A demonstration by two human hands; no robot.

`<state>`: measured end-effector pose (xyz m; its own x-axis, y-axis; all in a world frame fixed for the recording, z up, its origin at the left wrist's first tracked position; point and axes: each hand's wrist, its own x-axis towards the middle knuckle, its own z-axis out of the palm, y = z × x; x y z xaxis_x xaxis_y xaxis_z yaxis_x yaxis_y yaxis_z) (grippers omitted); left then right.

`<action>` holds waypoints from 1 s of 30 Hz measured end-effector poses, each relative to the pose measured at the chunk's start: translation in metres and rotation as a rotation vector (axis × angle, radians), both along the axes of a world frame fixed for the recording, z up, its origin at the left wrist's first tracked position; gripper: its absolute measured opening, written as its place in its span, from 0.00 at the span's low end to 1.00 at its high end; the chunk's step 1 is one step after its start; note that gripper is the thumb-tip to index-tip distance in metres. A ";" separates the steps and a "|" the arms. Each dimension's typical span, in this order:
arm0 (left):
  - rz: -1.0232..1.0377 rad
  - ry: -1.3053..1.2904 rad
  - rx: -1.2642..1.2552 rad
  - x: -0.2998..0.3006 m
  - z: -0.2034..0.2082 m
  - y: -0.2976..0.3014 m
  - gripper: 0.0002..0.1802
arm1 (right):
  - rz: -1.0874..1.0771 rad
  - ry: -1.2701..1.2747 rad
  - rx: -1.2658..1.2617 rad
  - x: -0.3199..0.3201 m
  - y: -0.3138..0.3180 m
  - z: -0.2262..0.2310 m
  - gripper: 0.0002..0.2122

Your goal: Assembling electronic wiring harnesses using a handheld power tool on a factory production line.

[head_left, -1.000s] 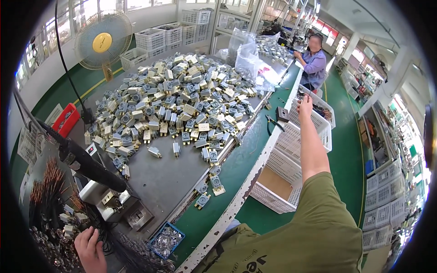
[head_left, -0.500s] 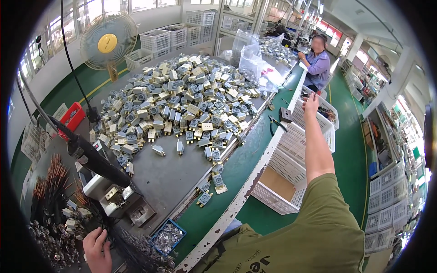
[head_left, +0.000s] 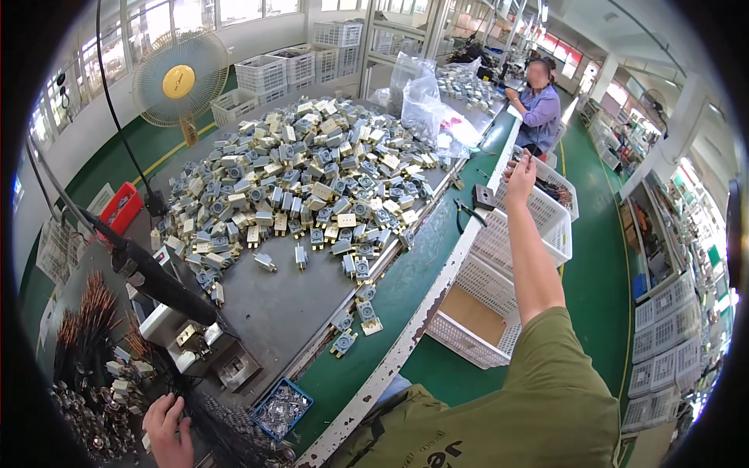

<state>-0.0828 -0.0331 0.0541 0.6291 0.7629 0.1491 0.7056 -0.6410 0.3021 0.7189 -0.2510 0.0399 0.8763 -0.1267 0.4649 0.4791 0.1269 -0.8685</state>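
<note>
As R hand (head_left: 520,178) hovers by crates (head_left: 555,226), L hand (head_left: 167,430) nr wires (head_left: 222,425) — both grips unclear

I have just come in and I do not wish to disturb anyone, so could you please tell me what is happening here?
At the bench, the person's left hand is by some black wires. The right hand is stretched out near the white crates; whether it holds anything is too small to tell. Grey and cream parts lie in a large pile on the bench, and a co-worker in purple is farther along.
</note>
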 end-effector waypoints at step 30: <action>-0.127 -0.095 -0.046 0.036 0.060 -0.021 0.22 | 1.393 -0.573 -0.029 -0.433 0.188 0.029 0.14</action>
